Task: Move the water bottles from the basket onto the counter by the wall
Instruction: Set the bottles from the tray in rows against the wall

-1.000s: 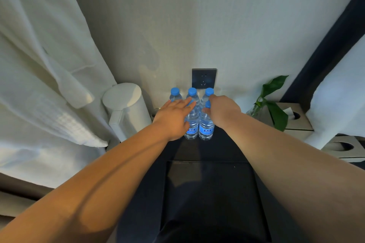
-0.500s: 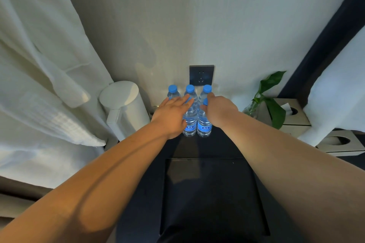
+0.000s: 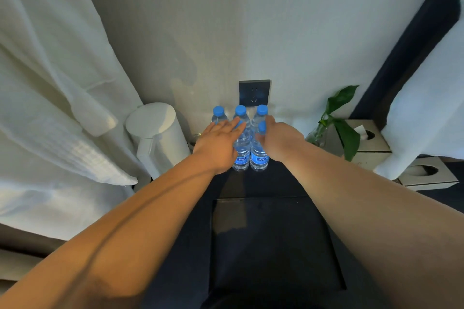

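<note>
So the water bottles [image 3: 240, 158] are bunched upright on the dark bench [image 3: 251, 184], right at the wall, between both hands. Left hand [image 3: 217, 145] is flat, fingers straight, laid against the bunch's left side. Right hand [image 3: 278, 142] is curled round the neck of the front-right bottle [image 3: 259, 158]. White kettle [image 3: 158, 133] sits left of the left hand, and a plant [image 3: 344, 118] sits right of the right one.

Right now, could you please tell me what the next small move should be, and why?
Probably let the right hand release the front right bottle: it stands upright on the counter beside the other bottles by the wall, and the left hand rests flat on the front left bottle.
</note>
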A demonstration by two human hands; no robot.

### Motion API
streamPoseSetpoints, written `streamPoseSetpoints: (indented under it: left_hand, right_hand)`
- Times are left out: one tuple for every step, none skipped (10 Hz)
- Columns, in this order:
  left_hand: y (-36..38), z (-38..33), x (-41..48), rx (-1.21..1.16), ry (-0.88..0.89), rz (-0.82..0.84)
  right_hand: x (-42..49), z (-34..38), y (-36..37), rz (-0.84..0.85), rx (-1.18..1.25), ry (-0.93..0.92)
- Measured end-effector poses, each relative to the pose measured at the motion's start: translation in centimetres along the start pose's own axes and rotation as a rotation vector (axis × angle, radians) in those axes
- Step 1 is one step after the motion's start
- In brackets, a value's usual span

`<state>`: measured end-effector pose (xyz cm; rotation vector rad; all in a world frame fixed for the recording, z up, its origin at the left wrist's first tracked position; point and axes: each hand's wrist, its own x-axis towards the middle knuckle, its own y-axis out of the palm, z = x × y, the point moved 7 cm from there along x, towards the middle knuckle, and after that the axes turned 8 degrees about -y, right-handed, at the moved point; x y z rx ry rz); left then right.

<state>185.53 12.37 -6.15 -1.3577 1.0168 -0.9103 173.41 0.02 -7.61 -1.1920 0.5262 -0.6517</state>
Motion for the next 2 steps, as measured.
streamPoseSetpoints:
  left_hand:
    - [0.2,-0.3,-0.3,0.003,-0.007,-0.008]
    - [0.1,-0.2,-0.8,-0.04,-0.02,-0.033]
  right_hand:
    - [-1.1,0.0,0.3,-0.023,-0.016,0.009]
    - [-2.1,-0.4,0.2,-0.053,-0.022,0.04]
